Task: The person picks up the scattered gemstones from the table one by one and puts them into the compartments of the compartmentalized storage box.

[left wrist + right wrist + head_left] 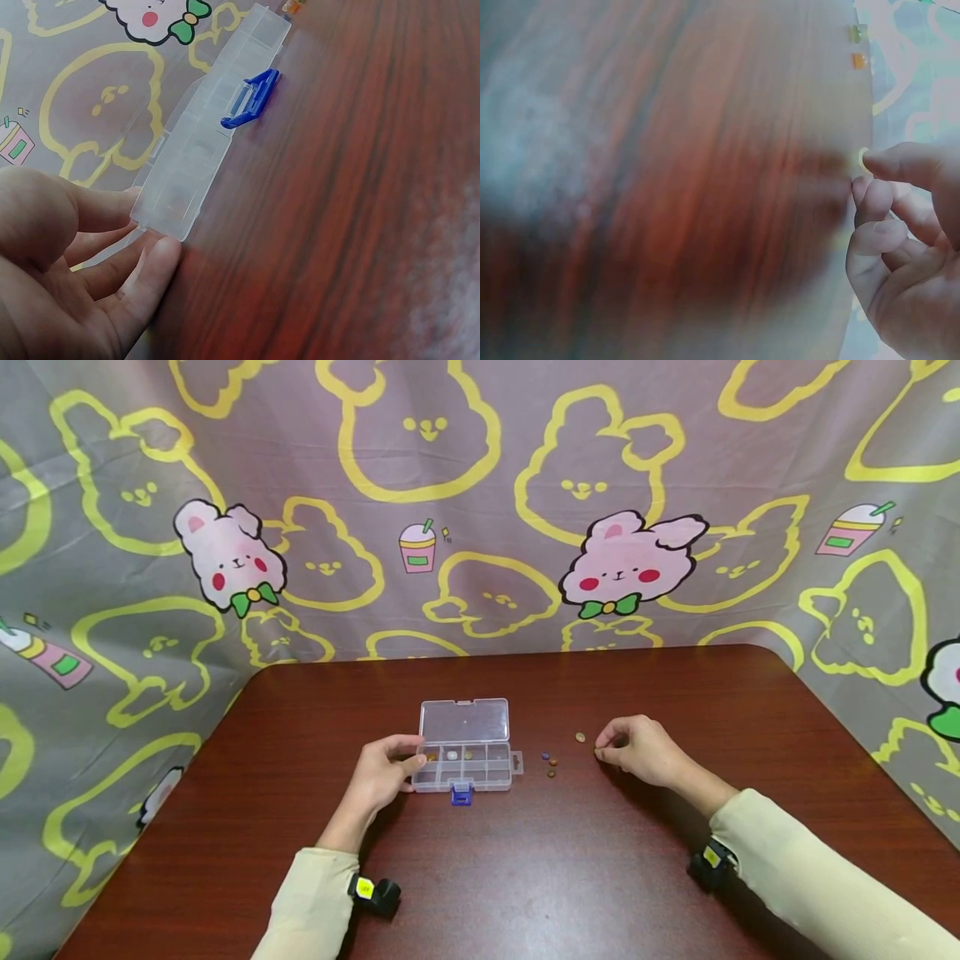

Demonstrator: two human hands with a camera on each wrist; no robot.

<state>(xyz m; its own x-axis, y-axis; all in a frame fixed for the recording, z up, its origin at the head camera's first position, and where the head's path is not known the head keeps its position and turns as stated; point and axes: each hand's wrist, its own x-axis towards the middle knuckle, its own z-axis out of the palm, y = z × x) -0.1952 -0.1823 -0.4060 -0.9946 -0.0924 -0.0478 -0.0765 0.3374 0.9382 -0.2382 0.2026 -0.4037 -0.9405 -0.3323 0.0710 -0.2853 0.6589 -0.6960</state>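
Note:
A clear plastic compartment box (461,768) lies on the table with its transparent lid (464,722) raised at the back and its blue latch (461,796) hanging at the front. A few small stones, among them a white one (452,756), sit in its back compartments. My left hand (380,770) grips the box's left end, thumb and fingers on either side. To the right of the box, my right hand (643,752) pinches a small yellowish stone (862,159) at its fingertips, low over the table. The fingertips partly hide this stone.
Between the box and my right hand lie a blue stone (545,756), an orange-brown stone (553,762), a dark greenish stone (552,774) and a pale oval stone (581,737). Behind the brown wooden table (480,877) hangs a patterned curtain (480,460).

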